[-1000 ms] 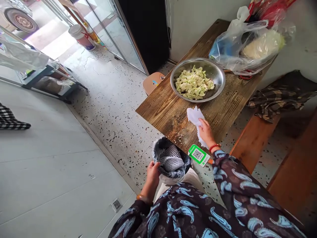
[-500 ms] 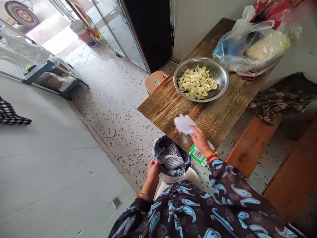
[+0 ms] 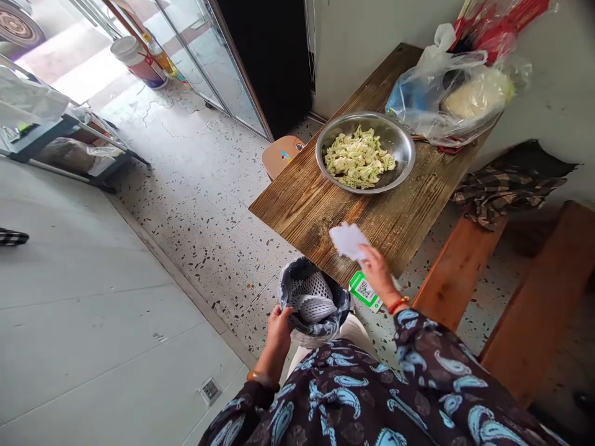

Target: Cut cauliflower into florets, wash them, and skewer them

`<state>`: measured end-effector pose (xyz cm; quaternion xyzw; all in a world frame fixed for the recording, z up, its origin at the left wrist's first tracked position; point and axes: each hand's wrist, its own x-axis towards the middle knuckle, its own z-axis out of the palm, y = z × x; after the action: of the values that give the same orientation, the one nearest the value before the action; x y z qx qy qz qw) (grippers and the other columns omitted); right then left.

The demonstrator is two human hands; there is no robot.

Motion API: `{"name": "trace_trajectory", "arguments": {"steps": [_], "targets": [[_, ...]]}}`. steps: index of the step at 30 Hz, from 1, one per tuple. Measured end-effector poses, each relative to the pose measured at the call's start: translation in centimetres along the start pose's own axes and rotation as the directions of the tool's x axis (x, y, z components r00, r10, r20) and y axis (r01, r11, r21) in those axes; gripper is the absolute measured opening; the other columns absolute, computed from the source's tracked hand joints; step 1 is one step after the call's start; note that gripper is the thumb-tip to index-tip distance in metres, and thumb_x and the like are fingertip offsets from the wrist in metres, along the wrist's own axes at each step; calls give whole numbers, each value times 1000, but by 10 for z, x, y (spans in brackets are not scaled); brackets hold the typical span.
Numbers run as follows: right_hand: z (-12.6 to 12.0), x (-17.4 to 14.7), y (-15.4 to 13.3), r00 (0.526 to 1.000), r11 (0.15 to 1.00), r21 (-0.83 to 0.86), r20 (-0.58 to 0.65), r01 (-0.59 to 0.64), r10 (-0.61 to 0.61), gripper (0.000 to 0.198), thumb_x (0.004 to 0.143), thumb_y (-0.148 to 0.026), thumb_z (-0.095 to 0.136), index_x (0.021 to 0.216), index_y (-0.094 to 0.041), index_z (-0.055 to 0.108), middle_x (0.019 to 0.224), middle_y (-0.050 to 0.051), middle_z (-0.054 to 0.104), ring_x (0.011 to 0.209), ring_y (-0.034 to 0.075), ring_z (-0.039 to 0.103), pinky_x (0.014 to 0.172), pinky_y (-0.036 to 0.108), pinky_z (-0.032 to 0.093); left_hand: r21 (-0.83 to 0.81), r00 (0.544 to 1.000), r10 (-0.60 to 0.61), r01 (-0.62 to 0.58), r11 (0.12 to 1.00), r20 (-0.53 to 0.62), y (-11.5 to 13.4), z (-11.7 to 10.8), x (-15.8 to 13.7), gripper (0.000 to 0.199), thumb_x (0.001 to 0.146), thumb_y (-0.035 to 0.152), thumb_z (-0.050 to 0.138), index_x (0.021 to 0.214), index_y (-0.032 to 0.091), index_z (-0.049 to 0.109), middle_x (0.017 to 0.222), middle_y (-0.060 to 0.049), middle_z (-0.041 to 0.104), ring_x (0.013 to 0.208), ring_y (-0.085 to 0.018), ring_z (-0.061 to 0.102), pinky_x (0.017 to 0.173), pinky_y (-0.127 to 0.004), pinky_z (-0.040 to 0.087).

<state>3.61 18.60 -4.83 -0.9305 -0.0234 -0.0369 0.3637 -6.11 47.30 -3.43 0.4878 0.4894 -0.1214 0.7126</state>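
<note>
My left hand is closed on the near-left rim of a dark trash bin with a clear plastic liner, below the table corner. White foam netting lies inside the bin. In my right hand is a crumpled white tissue, gripped between thumb and fingers over the near end of the wooden table. Whether the tissue touches the wood I cannot tell. Farther along the table stands a steel bowl of cut cauliflower.
Plastic bags with a pale vegetable sit at the table's far end. A green QR-code card hangs by the near edge. Wooden benches stand right, a brown stool behind the table, a cart at left.
The view has shifted a little, so the scene sits somewhat farther left. My right hand with the tissue has moved slightly toward the table's near edge; my left hand stays on the bin rim.
</note>
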Motion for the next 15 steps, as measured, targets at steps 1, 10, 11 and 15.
{"name": "trace_trajectory", "arguments": {"steps": [1,10,11,15], "targets": [[-6,3,9,997,997,-55,-50,-62,59,56,84,-6,42,136,-22,55,131,13,57,122,28,54,106,51,45,0,1000,2,-2,1000,-1,-1,-1,1,33,49,23,73,76,19,54,62,6,60,53,-10,53,52,-23,43],[35,-81,-64,940,971,167,267,173,-214,68,75,1,47,135,-29,57,132,6,61,116,24,58,102,45,50,-1,1000,-12,12,1000,3,-3,-4,1,34,48,23,76,75,18,55,64,4,62,54,-11,54,51,-24,43],[26,-70,-60,962,974,194,221,119,-162,64,77,-1,47,134,-28,58,133,7,61,117,25,57,104,46,48,-3,1000,-10,10,1000,8,-3,-4,0,34,48,23,76,76,17,56,64,4,63,54,-11,54,52,-24,43],[-29,-9,-14,929,802,501,17,-327,369,36,81,-25,57,117,-23,66,114,8,69,105,25,63,93,43,53,-2,1000,1,-1,1000,20,-4,-4,-2,32,49,24,75,73,18,56,60,5,60,51,-11,52,51,-24,43]]}}
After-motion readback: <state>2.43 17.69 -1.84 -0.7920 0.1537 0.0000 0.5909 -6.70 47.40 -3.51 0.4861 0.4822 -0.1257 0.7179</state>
